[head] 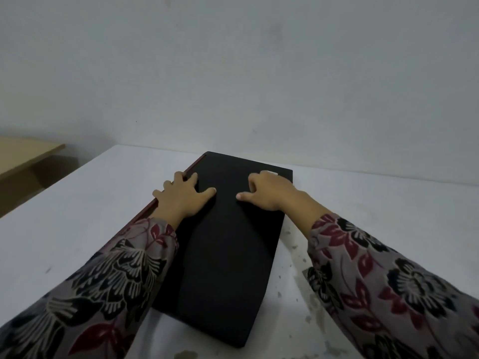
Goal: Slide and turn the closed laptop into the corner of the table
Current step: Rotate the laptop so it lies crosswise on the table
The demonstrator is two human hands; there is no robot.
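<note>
A closed black laptop (228,255) with a dark red side edge lies on the white table (77,216), its long axis running away from me toward the wall. My left hand (182,196) rests on its far left part, fingers spread and curled over the red left edge. My right hand (267,194) presses on the far right part of the lid, fingers bent, near a small pale label at the laptop's far right corner. Both forearms in flowered sleeves lie along the laptop's sides.
A pale wall (233,73) stands just behind the table's far edge. The table's far left corner (116,147) is left of the laptop. A light wooden desk (23,154) stands beyond it. Grey stains (293,257) mark the table on the right.
</note>
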